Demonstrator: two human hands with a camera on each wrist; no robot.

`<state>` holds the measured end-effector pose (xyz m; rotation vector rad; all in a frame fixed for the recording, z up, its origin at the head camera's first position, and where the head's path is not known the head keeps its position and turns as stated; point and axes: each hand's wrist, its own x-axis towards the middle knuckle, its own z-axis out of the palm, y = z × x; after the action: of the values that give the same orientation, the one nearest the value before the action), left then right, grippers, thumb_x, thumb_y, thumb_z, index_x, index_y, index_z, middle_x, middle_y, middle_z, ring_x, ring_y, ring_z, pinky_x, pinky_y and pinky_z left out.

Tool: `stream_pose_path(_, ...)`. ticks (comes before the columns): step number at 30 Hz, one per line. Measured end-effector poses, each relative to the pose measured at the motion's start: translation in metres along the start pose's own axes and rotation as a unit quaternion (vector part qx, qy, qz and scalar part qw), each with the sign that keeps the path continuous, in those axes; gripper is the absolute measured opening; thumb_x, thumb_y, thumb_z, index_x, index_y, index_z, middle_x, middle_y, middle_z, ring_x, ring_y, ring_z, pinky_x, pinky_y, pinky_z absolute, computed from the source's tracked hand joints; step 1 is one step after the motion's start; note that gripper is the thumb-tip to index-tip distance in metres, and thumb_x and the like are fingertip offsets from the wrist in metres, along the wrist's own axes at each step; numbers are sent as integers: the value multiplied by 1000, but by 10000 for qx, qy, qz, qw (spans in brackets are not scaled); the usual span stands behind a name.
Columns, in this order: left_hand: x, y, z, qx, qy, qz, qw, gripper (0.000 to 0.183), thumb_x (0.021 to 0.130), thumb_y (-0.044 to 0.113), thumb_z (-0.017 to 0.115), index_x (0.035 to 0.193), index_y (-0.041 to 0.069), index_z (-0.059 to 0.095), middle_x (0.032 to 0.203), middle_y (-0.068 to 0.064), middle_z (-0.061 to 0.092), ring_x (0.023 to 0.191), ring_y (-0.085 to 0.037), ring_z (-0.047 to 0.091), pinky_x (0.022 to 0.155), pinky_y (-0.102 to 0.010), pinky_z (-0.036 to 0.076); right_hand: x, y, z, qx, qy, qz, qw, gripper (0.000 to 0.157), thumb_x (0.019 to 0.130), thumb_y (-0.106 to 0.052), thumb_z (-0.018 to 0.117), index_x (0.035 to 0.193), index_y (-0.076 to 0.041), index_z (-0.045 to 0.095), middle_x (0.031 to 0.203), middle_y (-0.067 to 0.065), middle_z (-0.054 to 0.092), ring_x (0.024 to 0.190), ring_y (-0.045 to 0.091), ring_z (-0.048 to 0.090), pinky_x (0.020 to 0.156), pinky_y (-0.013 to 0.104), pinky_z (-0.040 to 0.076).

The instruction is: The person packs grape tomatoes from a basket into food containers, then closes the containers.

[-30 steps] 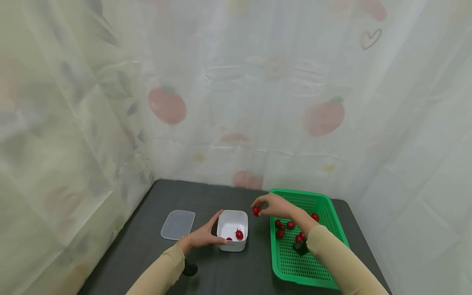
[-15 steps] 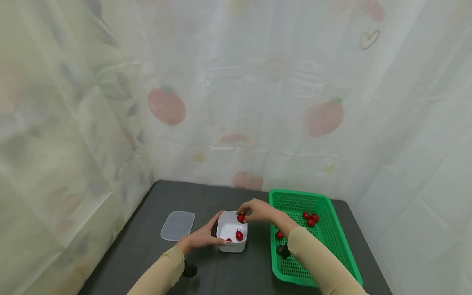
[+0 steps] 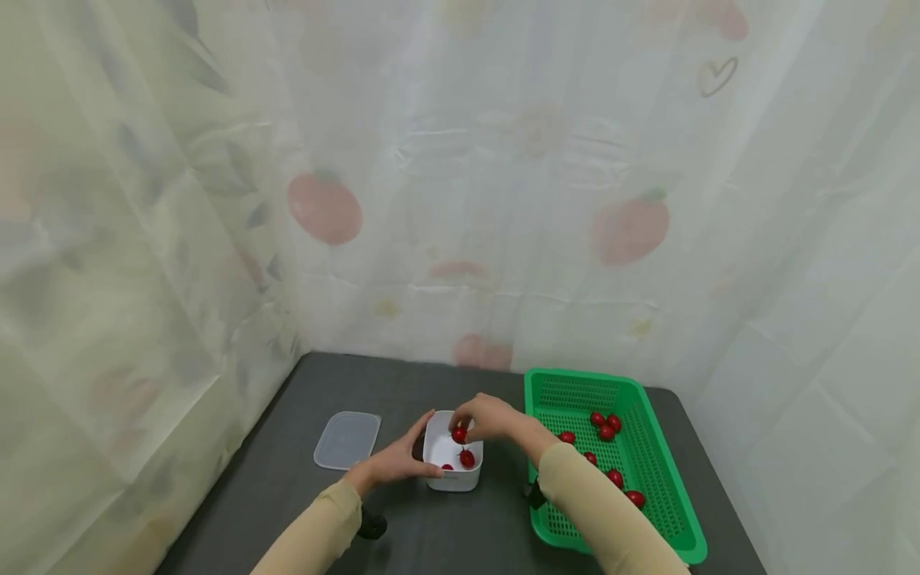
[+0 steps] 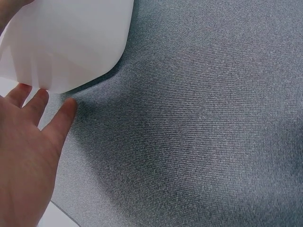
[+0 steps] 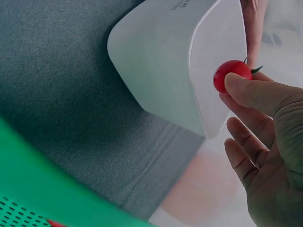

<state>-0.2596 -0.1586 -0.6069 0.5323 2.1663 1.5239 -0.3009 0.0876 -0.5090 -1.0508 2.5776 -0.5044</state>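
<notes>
My left hand (image 3: 394, 461) grips a white square container (image 3: 460, 481), thumb along its near wall and fingers at the far left side. In the left wrist view, fingertips (image 4: 68, 105) lie close to its wall. Between thumb and forefinger my right hand (image 3: 490, 418) pinches a red cherry tomato (image 5: 227, 70) with a green stem, over the container's opening. A second cherry tomato (image 3: 467, 459) lies inside near the front right, and part of another shows by the front wall. The right hand's other fingers are loosely bent.
To the right stands a green perforated basket (image 3: 690, 537) with several cherry tomatoes (image 3: 607, 433), partly hidden by the right sleeve. A translucent lid (image 3: 348, 440) lies flat on the dark table (image 3: 431, 543) at the left. Printed curtains (image 3: 460, 200) hang behind and beside the table.
The right hand has carried the cherry tomato leftward from beside the basket to above the container, and lowered slightly. The left hand and container stay in place.
</notes>
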Motion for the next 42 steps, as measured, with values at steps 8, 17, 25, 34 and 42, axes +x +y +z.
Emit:
stream_pose_path(8, -1, 0, 0, -276, -175, 185, 9993, 114, 90, 21, 82, 165, 18, -4, 165, -23, 14, 141, -42, 35, 109, -57, 39, 7, -5, 7, -485, -116, 274, 9984, 24, 92, -15, 77, 113, -25, 79, 101, -12, 71, 100, 12, 52, 82, 30, 48)
stream_pose_path(17, -1, 1, 0, -158, -157, 194, 9996, 112, 91, 20, 81, 165, 19, -2, 165, -24, 15, 144, -41, 30, 110, -59, 37, 13, -10, 14, -954, -286, 474, 9939, 34, 90, -8, 76, 116, -31, 79, 101, -14, 71, 94, 11, 48, 83, 32, 46)
stream_pose_path(25, -2, 1, 0, -284, -177, 195, 9992, 114, 89, 21, 82, 165, 21, -2, 166, -20, 15, 143, -39, 34, 111, -58, 36, 10, -10, 13, -1117, -328, 467, 9921, 43, 91, -15, 76, 131, -31, 72, 112, -8, 72, 101, 12, 54, 89, 35, 49)
stream_pose_path(34, -1, 5, -2, -119, -35, 112, 9999, 118, 87, 24, 85, 165, 13, -4, 166, -20, 17, 144, -41, 31, 112, -62, 32, -18, -4, -28, -594, 319, 23, 9977, 36, 95, -19, 74, 130, -25, 72, 116, -6, 72, 109, 18, 55, 91, 39, 50)
stream_pose_path(42, 0, 2, -3, 187, 225, 14, 9996, 120, 83, 28, 88, 166, 14, 3, 164, -19, 22, 143, -40, 31, 112, -65, 29, -57, 12, -62, -225, 684, 38, 9974, 36, 97, -15, 71, 132, -24, 70, 122, -3, 71, 117, 21, 55, 91, 42, 50)
